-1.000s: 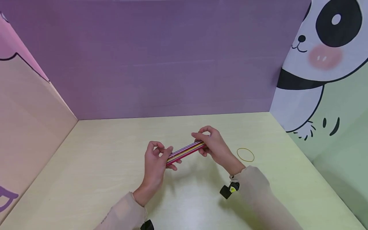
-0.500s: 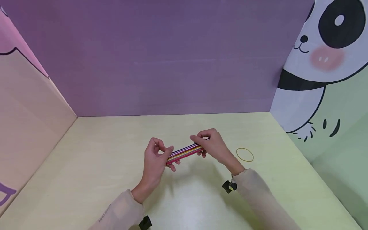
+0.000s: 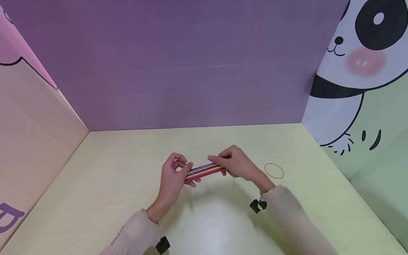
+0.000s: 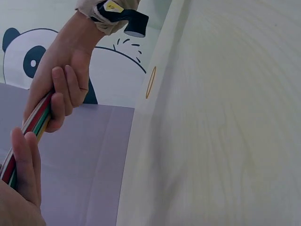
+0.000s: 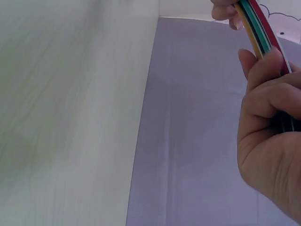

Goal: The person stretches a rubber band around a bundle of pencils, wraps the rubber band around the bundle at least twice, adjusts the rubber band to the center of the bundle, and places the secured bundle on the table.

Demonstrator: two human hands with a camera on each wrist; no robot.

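A bundle of long, thin, pencil-like sticks [image 3: 205, 171], striped in red, yellow, white and dark colours, is held above the table between both hands. My left hand [image 3: 170, 179] pinches its left end, thumb on top and fingertips showing below. Around the right end curl the fingers of my right hand [image 3: 240, 165], its thumb lying along the top. From below, the left wrist view shows red, green and yellow sticks [image 4: 41, 113] running between the hands. In the right wrist view, the right hand [image 5: 268, 136] hides the bundle's near end.
A thin yellow rubber band [image 3: 265, 169] lies on the pale wooden table [image 3: 127, 198], right of the right hand. Behind the table stands a purple wall [image 3: 191, 71]. Printed panels close off the left side and the right side [image 3: 376, 170].
My right hand has slid slightly down and left along the bundle, so less of the sticks shows between the hands. The left hand keeps its hold. The rubber band has not moved.
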